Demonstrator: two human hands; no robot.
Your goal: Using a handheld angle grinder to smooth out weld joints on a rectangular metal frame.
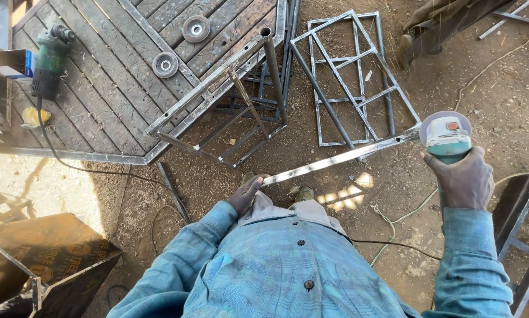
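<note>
left hand (245,196) grips steel bar (341,158) near end | right hand (463,179) clasps angle grinder (446,136) at far end

My left hand (245,194) holds the near end of a metal bar (341,158); my right hand (462,179), at its far end, holds a grinder (446,136). Beyond lies a frame (353,76); left, another grinder (49,59) rests on a platform (111,100).

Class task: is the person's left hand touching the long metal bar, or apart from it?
Touching. The head view shows the left hand gripping the near end of the metal bar.
</note>
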